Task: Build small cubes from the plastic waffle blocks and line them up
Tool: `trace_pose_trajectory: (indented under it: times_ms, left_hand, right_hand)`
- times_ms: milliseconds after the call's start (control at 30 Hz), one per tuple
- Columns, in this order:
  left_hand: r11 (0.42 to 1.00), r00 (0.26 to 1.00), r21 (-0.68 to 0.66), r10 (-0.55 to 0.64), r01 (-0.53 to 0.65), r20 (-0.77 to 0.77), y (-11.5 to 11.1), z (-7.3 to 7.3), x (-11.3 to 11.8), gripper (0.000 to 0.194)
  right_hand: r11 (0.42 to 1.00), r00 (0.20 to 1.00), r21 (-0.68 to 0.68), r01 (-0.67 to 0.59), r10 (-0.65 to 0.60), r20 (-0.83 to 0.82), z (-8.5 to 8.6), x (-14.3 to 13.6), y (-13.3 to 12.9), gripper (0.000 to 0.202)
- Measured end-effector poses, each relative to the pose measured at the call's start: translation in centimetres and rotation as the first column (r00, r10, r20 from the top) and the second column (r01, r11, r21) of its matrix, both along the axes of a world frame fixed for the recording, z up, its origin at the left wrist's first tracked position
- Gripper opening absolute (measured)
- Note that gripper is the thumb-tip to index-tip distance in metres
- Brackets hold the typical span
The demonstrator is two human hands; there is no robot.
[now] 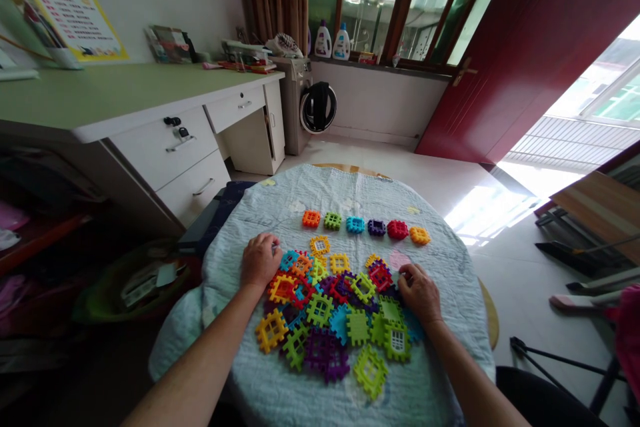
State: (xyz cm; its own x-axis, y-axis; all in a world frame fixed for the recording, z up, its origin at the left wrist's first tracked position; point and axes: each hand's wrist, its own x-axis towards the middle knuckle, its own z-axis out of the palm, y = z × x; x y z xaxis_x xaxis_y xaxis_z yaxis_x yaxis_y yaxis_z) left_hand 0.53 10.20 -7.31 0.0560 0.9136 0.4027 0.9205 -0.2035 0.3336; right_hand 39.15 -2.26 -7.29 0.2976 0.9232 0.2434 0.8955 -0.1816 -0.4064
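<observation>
My left hand (261, 260) rests on the cloth at the left edge of a pile of toy building blocks, beside a blue square piece (289, 260). Its fingers are loosely bent, with no block visible in them. At the pile's right edge lies my right hand (420, 292), fingers bent and slightly apart, close to a red square piece (380, 275). Between the hands are notched pieces, among them a purple piece (320, 347), a green piece (358, 327) and a yellow piece (271, 330). Beyond them, several assembled block cubes stand in a row, including a blue cube (355, 225) and a red cube (398, 229).
A pale blue cloth (260, 213) covers the round table. A desk with white drawers (195, 183) stands to the left, and a washing machine (296, 107) with its door open is behind. To the right are a red door (500, 60) and a black stand (555, 360).
</observation>
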Motion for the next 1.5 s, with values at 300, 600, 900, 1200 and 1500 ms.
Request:
trace_pose_trajectory:
  times_ms: [300,600,900,1200,1500]
  left_hand:
    - [1.0,1.0,-0.007,-0.003,0.003,-0.008,0.07,-0.02,0.01,0.011]
    - [1.0,1.0,-0.008,-0.006,0.006,-0.009,-0.02,0.14,0.04,0.011]
    - [1.0,1.0,-0.002,-0.01,0.01,0.007,-0.04,0.1,0.03,0.013]
    - [1.0,1.0,0.001,-0.009,0.009,0.002,0.01,-0.05,-0.04,0.012]
    - [0.999,0.999,0.026,-0.038,0.039,-0.011,0.31,-0.45,-0.31,0.012]
  right_hand:
    - [1.0,1.0,-0.021,0.003,-0.003,0.011,0.08,-0.04,0.0,0.015]
    - [1.0,0.999,-0.017,0.012,-0.011,0.036,-0.01,-0.07,0.04,0.015]
    - [1.0,0.999,-0.011,0.002,-0.001,0.037,-0.11,0.01,0.05,0.015]
    - [1.0,1.0,0.002,-0.01,0.01,0.006,-0.15,0.17,0.08,0.016]
    - [0.999,0.996,0.043,0.007,-0.003,-0.088,-0.38,0.37,-0.04,0.019]
